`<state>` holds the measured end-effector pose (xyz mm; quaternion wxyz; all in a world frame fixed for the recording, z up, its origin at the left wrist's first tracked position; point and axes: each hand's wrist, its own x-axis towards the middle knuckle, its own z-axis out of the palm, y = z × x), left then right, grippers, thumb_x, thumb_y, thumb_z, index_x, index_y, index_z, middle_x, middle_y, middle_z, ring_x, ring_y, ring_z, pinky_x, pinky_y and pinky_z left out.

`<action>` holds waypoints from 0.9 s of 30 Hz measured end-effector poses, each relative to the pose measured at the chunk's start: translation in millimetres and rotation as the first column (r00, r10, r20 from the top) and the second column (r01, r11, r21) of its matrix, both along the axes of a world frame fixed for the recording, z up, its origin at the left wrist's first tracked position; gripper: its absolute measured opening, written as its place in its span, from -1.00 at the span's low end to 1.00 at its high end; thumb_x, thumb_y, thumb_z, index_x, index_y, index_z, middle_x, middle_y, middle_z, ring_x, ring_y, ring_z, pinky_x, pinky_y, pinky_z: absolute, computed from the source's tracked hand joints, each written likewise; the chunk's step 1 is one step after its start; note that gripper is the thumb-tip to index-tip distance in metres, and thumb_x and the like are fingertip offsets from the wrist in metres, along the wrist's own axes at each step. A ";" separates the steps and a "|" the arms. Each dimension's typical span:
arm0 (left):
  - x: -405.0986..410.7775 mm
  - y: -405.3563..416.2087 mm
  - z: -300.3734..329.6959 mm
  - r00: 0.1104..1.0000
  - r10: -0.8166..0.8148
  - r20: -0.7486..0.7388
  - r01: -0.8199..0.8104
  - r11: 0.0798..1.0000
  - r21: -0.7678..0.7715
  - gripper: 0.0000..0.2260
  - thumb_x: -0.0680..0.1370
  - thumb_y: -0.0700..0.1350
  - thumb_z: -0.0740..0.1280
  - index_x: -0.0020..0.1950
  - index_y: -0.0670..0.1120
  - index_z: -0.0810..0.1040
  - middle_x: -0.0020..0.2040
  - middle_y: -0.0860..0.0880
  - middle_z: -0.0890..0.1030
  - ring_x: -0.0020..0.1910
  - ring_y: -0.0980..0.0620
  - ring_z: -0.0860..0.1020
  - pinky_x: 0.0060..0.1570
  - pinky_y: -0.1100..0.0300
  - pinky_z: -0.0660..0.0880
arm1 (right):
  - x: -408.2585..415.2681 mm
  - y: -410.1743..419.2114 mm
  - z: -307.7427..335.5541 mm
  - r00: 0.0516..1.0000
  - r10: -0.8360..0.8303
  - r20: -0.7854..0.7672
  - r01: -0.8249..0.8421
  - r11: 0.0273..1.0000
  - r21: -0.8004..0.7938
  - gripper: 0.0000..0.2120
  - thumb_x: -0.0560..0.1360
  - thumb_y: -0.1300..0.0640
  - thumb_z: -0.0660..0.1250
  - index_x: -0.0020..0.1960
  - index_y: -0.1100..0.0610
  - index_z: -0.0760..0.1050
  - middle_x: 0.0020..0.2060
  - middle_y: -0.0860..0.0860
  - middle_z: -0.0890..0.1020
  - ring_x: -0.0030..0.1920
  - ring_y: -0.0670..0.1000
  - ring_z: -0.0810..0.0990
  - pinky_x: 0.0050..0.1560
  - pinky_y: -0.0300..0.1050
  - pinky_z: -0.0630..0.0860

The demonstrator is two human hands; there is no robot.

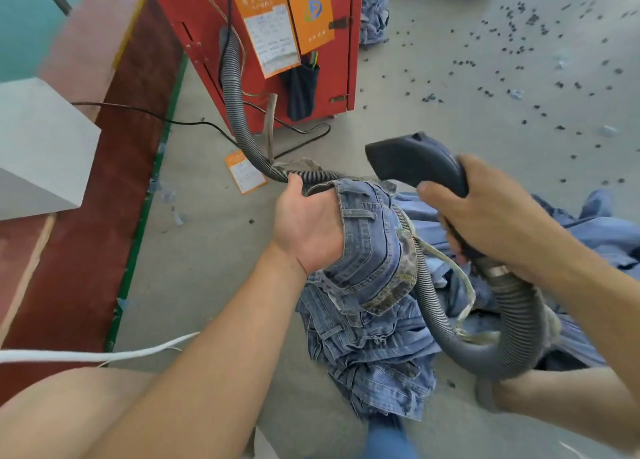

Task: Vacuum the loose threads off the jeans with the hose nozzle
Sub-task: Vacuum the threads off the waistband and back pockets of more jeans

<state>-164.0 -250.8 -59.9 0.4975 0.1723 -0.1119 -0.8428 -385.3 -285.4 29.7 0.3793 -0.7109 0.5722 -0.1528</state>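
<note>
My left hand [306, 228] grips the waistband of a pair of blue jeans [367, 285], holding them up in the middle of the view; the rest of the jeans hangs bunched below. My right hand [491, 216] grips the neck of the dark hose nozzle [415, 160], whose flat mouth points left just above the waistband. The grey ribbed hose [512, 323] loops down from the nozzle under my right forearm, passes behind the jeans and runs up to the red vacuum cabinet [263, 42]. A pale frayed strip hangs beside the hose.
More denim [606, 233] lies piled on the floor at right. Small dark scraps [519, 53] are scattered over the grey floor at upper right. A black cable [194, 122] runs along the floor. A white block [38, 146] sits at left on a red ledge.
</note>
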 end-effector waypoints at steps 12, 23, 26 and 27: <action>-0.2 2.3 2.7 0.999 -0.029 -0.016 0.028 0.999 -0.038 0.00 0.57 0.52 -0.18 0.64 -0.28 0.13 0.63 -0.34 0.15 0.61 -0.34 0.13 0.61 -0.22 -0.03 | -4.3 12.1 3.2 0.971 0.154 -0.184 -0.170 0.982 -0.078 -0.78 0.52 -0.27 0.24 -0.03 -0.14 0.37 -0.41 -0.12 0.63 -0.48 -0.14 0.58 -0.44 -0.08 0.47; 4.3 10.3 1.2 0.996 -0.072 -0.047 0.071 0.997 -0.017 -0.02 0.56 0.53 -0.14 0.64 -0.26 0.17 0.63 -0.31 0.16 0.61 -0.32 0.13 0.61 -0.21 0.00 | -1.9 10.1 10.3 0.949 0.222 -0.224 -0.239 0.969 -0.053 -0.82 0.56 -0.21 0.29 -0.02 -0.14 0.37 -0.43 -0.14 0.62 -0.52 -0.15 0.57 -0.49 -0.22 0.42; 5.2 9.1 -4.2 0.997 -0.033 0.065 0.031 0.999 0.023 -0.10 0.60 0.48 -0.12 0.66 -0.21 0.12 0.64 -0.30 0.16 0.64 -0.30 0.07 0.63 -0.17 -0.11 | -0.4 23.3 10.6 0.881 0.347 -0.321 -0.363 0.932 0.012 -0.79 0.52 -0.25 0.26 0.03 -0.16 0.37 -0.32 -0.18 0.63 -0.32 -0.29 0.58 -0.47 -0.32 0.39; 4.8 9.3 -7.3 0.999 -0.027 0.029 0.026 0.999 0.035 -0.12 0.62 0.46 -0.13 0.66 -0.21 0.14 0.62 -0.29 0.19 0.63 -0.31 0.09 0.62 -0.19 -0.07 | 3.8 23.7 7.1 0.884 0.343 -0.317 -0.365 0.931 -0.010 -0.76 0.51 -0.26 0.24 0.06 -0.16 0.38 -0.36 -0.09 0.60 -0.29 -0.29 0.58 -0.46 -0.30 0.39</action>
